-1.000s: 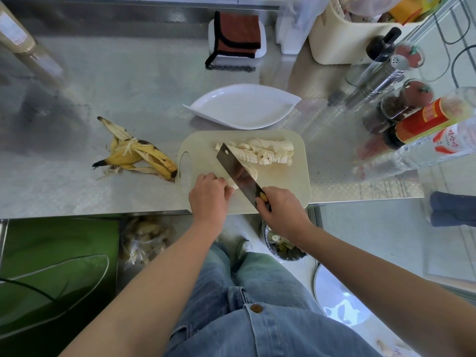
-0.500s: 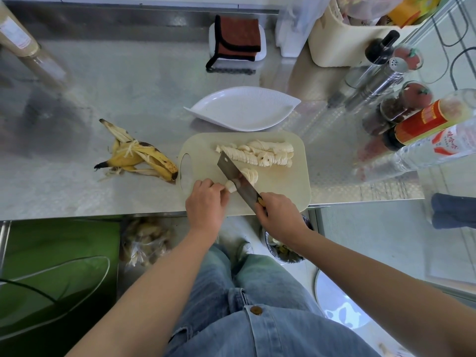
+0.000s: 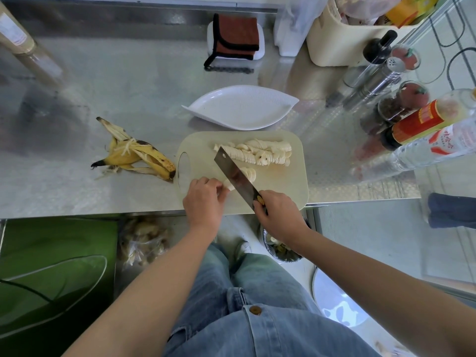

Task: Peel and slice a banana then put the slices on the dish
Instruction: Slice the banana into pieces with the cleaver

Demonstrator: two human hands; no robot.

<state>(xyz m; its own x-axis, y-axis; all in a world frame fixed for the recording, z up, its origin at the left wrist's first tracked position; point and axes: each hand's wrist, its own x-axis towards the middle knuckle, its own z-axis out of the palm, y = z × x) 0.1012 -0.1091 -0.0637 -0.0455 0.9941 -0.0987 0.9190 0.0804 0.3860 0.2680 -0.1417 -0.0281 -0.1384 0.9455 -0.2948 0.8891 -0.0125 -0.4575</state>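
At the worktop's (image 3: 108, 94) front edge: left hand (image 3: 204, 199) pinches the last banana stub (image 3: 228, 186), fingers curled round it, pressed up against the flat of the knife (image 3: 235, 173). Beside it, right hand (image 3: 277, 213) is wrapped tight round the knife's near end, blade angled toward the far left of the cutting board (image 3: 288, 186).

Main risk: the stub is short, so fingertips sit just beside the cutting edge. One slip on soft fruit and the blade lands on a finger. I'd tuck the knuckles or leave the last bit uncut.

Second: the board's near edge lies right at the worktop's lip, maybe slightly over, can't tell. Pressing down there could shift or tip it.

Third: fresh slices (image 3: 250, 173) lean on the blade's right face and will likely stick, then drop when it lifts.

Further back, sliced rows (image 3: 260, 154) lie along the board's far edge in loose stacks that would scatter easily on transfer. Just beyond is the dish (image 3: 242, 109), with nothing on it yet. Its rim is shallow, so slices scraped in fast could slide off.

Left of the board, the peel (image 3: 136, 158) touches or nearly touches its edge. No hazard.
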